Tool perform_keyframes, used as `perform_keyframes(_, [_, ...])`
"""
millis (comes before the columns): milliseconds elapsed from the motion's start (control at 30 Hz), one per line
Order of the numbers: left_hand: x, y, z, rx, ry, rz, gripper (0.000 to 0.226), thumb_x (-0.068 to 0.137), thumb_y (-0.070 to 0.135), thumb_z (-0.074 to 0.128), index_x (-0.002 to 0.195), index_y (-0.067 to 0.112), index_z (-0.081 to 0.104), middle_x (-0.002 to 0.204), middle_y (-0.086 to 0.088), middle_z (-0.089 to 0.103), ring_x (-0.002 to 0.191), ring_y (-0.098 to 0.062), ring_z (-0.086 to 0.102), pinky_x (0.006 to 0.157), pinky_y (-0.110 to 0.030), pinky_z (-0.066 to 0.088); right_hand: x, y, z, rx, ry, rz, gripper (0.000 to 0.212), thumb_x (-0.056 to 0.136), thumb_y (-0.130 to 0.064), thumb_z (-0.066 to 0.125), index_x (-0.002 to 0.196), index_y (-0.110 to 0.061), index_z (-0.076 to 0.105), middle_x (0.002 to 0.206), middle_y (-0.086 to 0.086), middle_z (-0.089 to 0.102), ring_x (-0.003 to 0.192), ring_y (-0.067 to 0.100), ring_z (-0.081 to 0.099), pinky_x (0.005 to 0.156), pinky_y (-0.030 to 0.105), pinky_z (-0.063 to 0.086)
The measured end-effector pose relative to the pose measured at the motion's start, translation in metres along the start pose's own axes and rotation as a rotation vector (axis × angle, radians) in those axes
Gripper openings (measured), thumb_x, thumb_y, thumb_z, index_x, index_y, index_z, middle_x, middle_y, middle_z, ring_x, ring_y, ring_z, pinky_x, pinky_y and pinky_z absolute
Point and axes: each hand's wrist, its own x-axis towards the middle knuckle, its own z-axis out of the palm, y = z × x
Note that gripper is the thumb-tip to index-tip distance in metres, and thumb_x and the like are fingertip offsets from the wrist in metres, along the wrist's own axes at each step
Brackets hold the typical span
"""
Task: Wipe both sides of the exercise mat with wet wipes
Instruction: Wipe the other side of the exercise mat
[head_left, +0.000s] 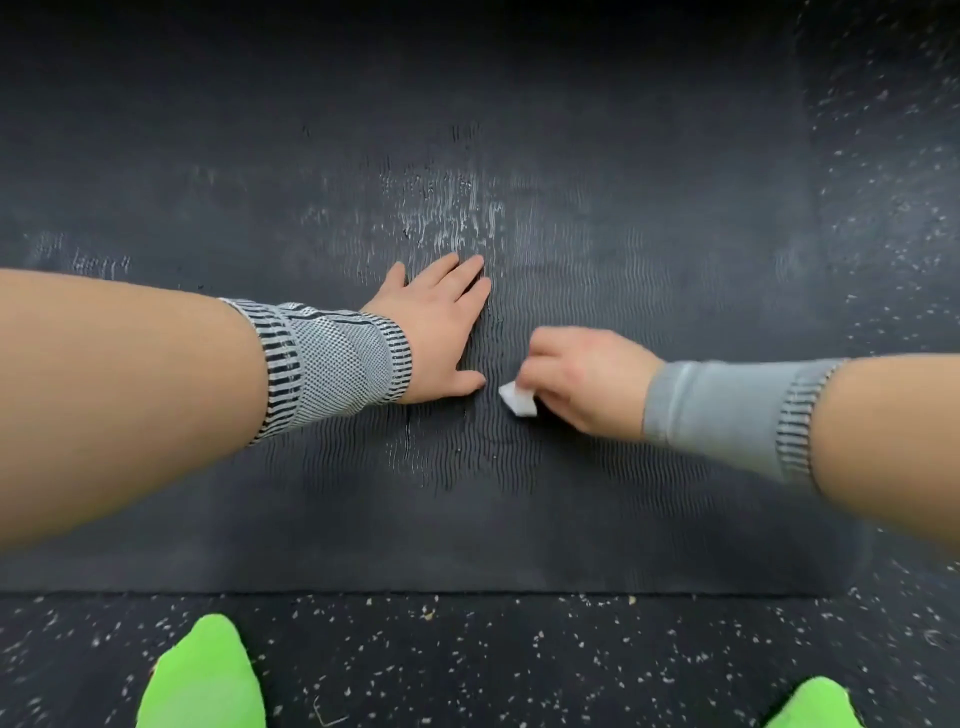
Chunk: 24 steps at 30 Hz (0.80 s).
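You're kneeling at the near edge of the dark ribbed rubber exercise mat, right hand pinching a folded white wet wipe against it, left hand pressing flat. Farther out, damp streaks are glistening; I'd judge you're mid-first-side, the underside remaining.

Both forearms reach forward and inward from the two sides of the view, bare above the wrists, each wrist wrapped in a grey knitted band (the left one striped and mesh-patterned, the right one plainer). The left hand lies palm down, fingers straight and close together, thumb spread toward the body. The right hand sits just beside it and nearer the body, knuckles up, fingers curled under in a closed grip with something white pinched at the fingertips. Both feet show in bright green at the bottom edge.
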Motion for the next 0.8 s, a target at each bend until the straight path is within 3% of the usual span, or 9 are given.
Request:
perform_keyframes(133, [-0.007,0.008,0.001,0.015,0.011,0.008,0.102,0.087,0.065,0.052,0.156,0.011,0.0,0.164,-0.005,-0.009,0.151,-0.024,-0.004,0.119,-0.057,0.014,0.014,0.009,-0.004,-0.047,0.045,0.216,0.017,0.088,-0.011,0.054,0.1,-0.009,0.065,0.099,0.012,0.055,0.082,0.033,0.057,0.067,0.032,0.043])
perform_keyframes(200, [-0.011,0.012,0.002,0.032,0.007,0.028,0.102,0.086,0.065,0.052,0.156,0.011,0.001,0.164,-0.005,-0.009,0.151,-0.024,-0.004,0.119,-0.056,0.014,-0.002,-0.014,0.004,-0.021,0.037,0.123,0.008,0.076,-0.008,0.067,0.083,-0.009,0.065,0.084,0.011,0.055,0.066,0.032,0.057,0.056,0.035,0.05])
perform_keyframes(300, [-0.021,0.019,0.01,0.076,-0.013,0.062,0.103,0.086,0.066,0.052,0.155,0.011,0.0,0.164,-0.005,-0.01,0.151,-0.024,-0.005,0.119,-0.055,0.013,-0.044,-0.053,0.027,0.015,-0.102,-0.076,0.027,0.055,-0.012,0.082,0.07,-0.017,0.061,0.073,0.002,0.053,0.057,0.021,0.053,0.042,0.025,0.043])
perform_keyframes(400, [-0.028,0.023,0.015,0.11,-0.029,0.07,0.104,0.086,0.067,0.052,0.155,0.011,-0.002,0.163,-0.005,-0.012,0.151,-0.024,-0.006,0.118,-0.054,0.014,-0.055,-0.055,0.031,-0.023,-0.209,-0.186,0.031,0.053,-0.015,0.084,0.07,-0.023,0.06,0.075,-0.001,0.053,0.059,0.017,0.053,0.041,0.021,0.038])
perform_keyframes(467, [-0.03,0.024,0.014,0.121,-0.031,0.066,0.103,0.086,0.067,0.051,0.155,0.01,-0.001,0.163,-0.005,-0.012,0.151,-0.024,-0.006,0.118,-0.054,0.014,-0.036,-0.032,0.021,-0.068,-0.092,-0.095,0.028,0.054,-0.01,0.082,0.069,-0.022,0.062,0.073,0.002,0.052,0.057,0.022,0.055,0.043,0.024,0.041])
perform_keyframes(533, [-0.03,0.026,0.012,0.123,-0.046,0.056,0.104,0.086,0.066,0.052,0.155,0.011,-0.002,0.163,-0.005,-0.012,0.151,-0.024,-0.006,0.118,-0.054,0.014,-0.019,-0.015,0.01,-0.076,0.004,0.03,0.016,0.067,-0.004,0.074,0.076,-0.012,0.064,0.079,0.01,0.054,0.061,0.031,0.057,0.05,0.031,0.043])
perform_keyframes(600, [-0.032,0.029,0.012,0.137,-0.056,0.052,0.103,0.087,0.066,0.052,0.155,0.011,-0.002,0.163,-0.005,-0.012,0.151,-0.024,-0.006,0.118,-0.054,0.014,-0.018,-0.019,0.011,-0.097,-0.007,0.095,0.011,0.073,-0.003,0.068,0.082,-0.008,0.065,0.085,0.013,0.054,0.067,0.034,0.057,0.053,0.032,0.038])
perform_keyframes(700, [-0.039,0.032,0.015,0.159,-0.071,0.061,0.104,0.087,0.066,0.052,0.155,0.01,-0.003,0.163,-0.005,-0.013,0.151,-0.024,-0.006,0.118,-0.055,0.014,-0.039,-0.059,0.028,-0.053,-0.093,-0.069,0.022,0.061,-0.007,0.078,0.075,-0.013,0.063,0.077,0.007,0.053,0.061,0.026,0.055,0.046,0.029,0.041])
perform_keyframes(800, [-0.048,0.037,0.02,0.174,-0.099,0.074,0.106,0.086,0.066,0.053,0.155,0.01,-0.005,0.163,-0.006,-0.014,0.151,-0.025,-0.007,0.118,-0.055,0.014,-0.056,-0.089,0.034,-0.029,-0.406,-0.277,0.014,0.082,-0.011,0.063,0.096,-0.013,0.061,0.1,0.008,0.053,0.084,0.026,0.052,0.063,0.036,0.051])
